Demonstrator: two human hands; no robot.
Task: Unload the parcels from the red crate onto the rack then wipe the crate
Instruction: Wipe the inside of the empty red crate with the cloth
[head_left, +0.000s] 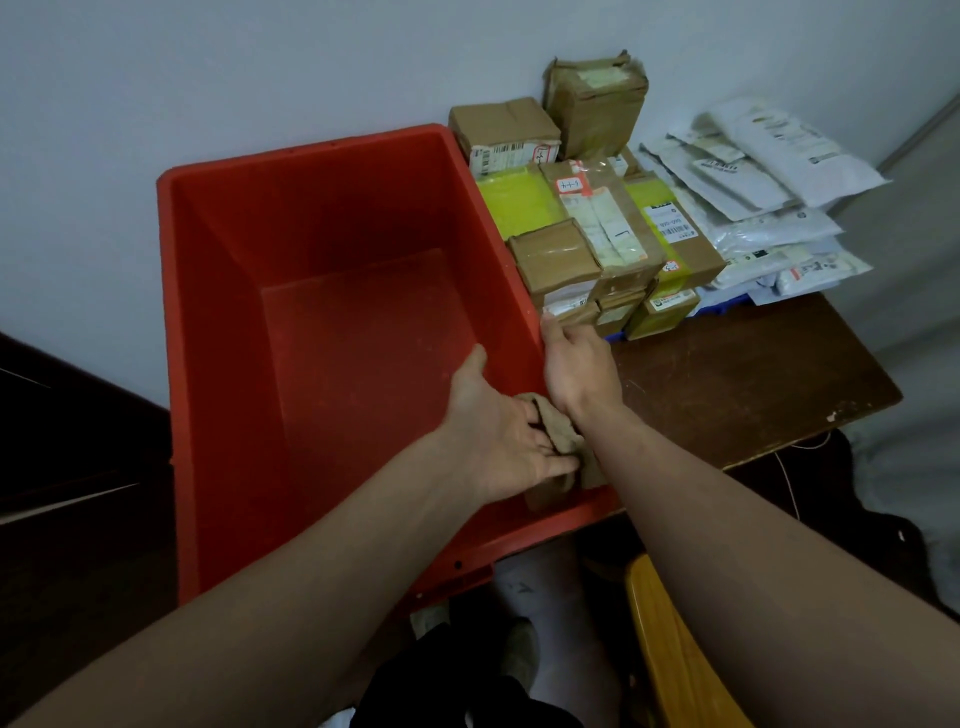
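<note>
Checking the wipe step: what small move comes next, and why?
Probably sweep the cloth along the right wall: the left hand presses it into the near right corner of the empty red crate, while the right hand rests on the rim.

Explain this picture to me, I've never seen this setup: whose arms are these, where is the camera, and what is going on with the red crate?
There is no machine here. A person wears a wide-angle camera on the head, looking down at their own bare arms. The left hand presses a beige cloth against the inside of the red crate, near its right wall. The right hand rests on the crate's right rim; how its fingers lie is hidden. No parcels show in the crate. Beside it, cardboard parcels and white mailer bags lie stacked on the brown table.
</note>
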